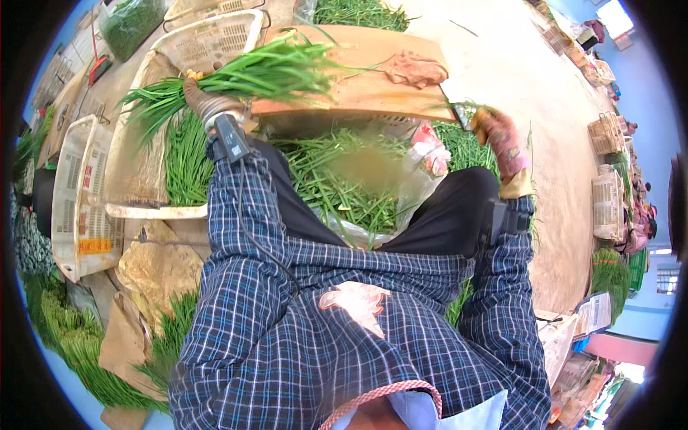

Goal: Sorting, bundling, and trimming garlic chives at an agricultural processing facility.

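Observation:
My left hand [207, 102], in a brown glove, is closed on a bunch of long green leaves [269, 70], which reaches over the left part of a wooden board [344, 107]. At the board's right end is my right hand [492, 126], in a patterned glove, shut on a metal blade [463, 114], whose exact kind I cannot tell. Some thin leaf bits lie at the blade. A crumpled pinkish cloth [416, 70] rests on the board. Below the board, loose cut leaves [322, 177] fill a clear plastic bag between my knees.
A white plastic crate [129, 161] with green leaves [188, 166] stands at my left, another crate [80, 199] beyond it. A red dustpan [99, 69] is at upper left. Further crates [608, 207] and people [642, 226] line the far right. Leaf bundles [70, 328] lie at lower left.

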`<state>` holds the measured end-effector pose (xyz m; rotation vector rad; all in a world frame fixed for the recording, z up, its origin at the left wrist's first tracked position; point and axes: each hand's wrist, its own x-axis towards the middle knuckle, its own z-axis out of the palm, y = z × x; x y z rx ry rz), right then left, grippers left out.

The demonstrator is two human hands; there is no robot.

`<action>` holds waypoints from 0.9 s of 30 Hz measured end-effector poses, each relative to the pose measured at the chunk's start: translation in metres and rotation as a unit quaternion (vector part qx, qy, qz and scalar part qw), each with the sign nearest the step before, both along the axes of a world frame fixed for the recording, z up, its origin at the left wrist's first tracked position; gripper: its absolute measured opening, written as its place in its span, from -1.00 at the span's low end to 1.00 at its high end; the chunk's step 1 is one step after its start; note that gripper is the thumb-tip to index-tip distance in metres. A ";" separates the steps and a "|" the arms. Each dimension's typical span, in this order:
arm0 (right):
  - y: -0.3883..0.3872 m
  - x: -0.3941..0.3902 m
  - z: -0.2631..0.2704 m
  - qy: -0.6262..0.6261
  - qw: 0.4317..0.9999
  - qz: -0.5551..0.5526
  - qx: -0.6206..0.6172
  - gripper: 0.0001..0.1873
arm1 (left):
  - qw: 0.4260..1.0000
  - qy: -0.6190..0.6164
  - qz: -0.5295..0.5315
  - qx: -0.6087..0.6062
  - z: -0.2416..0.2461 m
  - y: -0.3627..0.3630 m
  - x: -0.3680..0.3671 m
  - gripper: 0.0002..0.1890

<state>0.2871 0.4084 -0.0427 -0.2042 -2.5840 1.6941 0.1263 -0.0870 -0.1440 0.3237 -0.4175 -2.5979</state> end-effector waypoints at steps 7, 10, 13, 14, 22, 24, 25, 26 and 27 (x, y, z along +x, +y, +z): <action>-0.071 -0.065 0.081 0.301 0.950 -0.051 0.069 -0.75 | 0.904 0.237 -0.350 0.063 0.021 0.080 0.018 -0.63; -0.137 -0.076 0.075 0.348 0.796 0.096 0.487 -0.83 | 0.897 0.189 -0.396 -0.058 0.028 0.117 0.038 -0.61; -0.189 -0.065 0.055 0.141 0.681 0.252 0.673 -0.80 | 0.892 0.225 -0.390 -0.036 0.032 0.129 0.053 -0.48; -0.187 -0.061 0.047 0.247 0.657 0.302 0.645 -0.89 | 0.885 0.266 -0.382 -0.030 0.022 0.125 0.040 -0.50; -0.169 -0.044 0.039 0.220 0.676 0.291 0.640 -0.89 | 0.856 0.370 -0.357 0.057 0.015 0.103 0.015 -0.83; -0.175 -0.041 0.044 0.198 0.710 0.267 0.621 -0.90 | 0.866 0.347 -0.352 0.074 0.017 0.105 0.022 -0.84; -0.172 -0.045 0.039 0.202 0.709 0.269 0.620 -0.90 | 0.847 0.362 -0.384 0.062 0.009 0.100 0.016 -0.84; -0.167 -0.052 0.029 0.222 0.754 0.240 0.570 -0.87 | 0.856 0.333 -0.392 0.060 0.005 0.099 0.015 -0.84; -0.167 -0.055 0.030 0.239 0.795 0.208 0.517 -0.82 | 0.863 0.303 -0.400 0.058 0.008 0.101 0.015 -0.83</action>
